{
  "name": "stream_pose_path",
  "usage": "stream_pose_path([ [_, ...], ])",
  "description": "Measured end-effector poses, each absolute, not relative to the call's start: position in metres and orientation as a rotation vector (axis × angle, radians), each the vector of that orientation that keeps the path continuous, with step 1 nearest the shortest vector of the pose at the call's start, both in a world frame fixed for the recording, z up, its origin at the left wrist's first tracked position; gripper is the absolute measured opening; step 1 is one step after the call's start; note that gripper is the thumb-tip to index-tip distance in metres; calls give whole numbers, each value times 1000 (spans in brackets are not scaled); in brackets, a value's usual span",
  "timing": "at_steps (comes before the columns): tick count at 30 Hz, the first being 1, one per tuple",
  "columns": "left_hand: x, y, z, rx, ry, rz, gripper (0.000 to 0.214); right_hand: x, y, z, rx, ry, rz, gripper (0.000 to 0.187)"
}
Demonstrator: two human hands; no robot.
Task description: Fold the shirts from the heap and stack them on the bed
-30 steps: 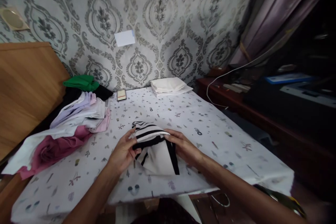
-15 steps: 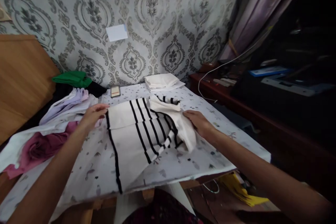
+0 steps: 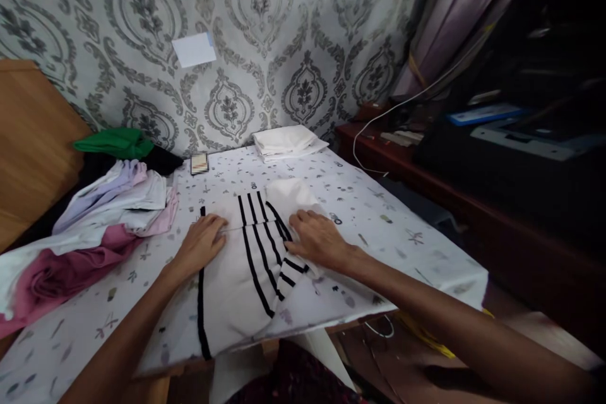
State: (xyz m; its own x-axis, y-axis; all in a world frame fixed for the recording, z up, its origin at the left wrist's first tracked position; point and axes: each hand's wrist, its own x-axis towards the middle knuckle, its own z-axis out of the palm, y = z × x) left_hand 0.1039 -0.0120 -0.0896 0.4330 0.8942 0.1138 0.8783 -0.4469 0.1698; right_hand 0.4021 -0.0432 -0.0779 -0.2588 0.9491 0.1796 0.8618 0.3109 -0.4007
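Left hand [image 3: 201, 243], right hand [image 3: 318, 238] unclenched, palms down on soft, flattened, black-striped white garment [image 3: 234, 290].

Both arms forward, bare. Left hand [image 3: 203, 241] palm-down on the left edge of the striped garment [image 3: 227, 303], fingers together, thumb slightly apart. Left forearm [image 3: 127, 325] angles in from the garment's near left. Right hand [image 3: 318, 238] palm-down on the garment's right part, fingers bent inward, thumb toward its middle. Right forearm [image 3: 440, 309] comes in from the garment's near right. Hands well apart, neither gripping.
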Motion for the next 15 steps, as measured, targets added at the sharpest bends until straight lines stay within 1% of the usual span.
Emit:
stream_pose_path([
  [1,104,-12,-88,2588,1617,255,30,403,-40,-80,-1600,-2119,409,8],
  [3,104,-11,-86,2590,1651,223,32,412,-32,-82,-1574,-1936,603,20],
  [4,103,-11,-85,2586,1673,224,32,421,-26,-82,-1567,-1855,673,21],
  [7,99,-7,-83,2549,1750,281,29,463,-10,-78,-1571,-1630,753,10],
  [8,98,-4,-83,2529,1766,311,29,481,-5,-76,-1572,-1516,762,10],
  [12,89,15,-82,2395,1734,434,28,554,-3,-81,-1614,-1082,674,13],
  [15,83,30,-82,2286,1678,519,29,586,-14,-91,-1719,-936,440,8],
])
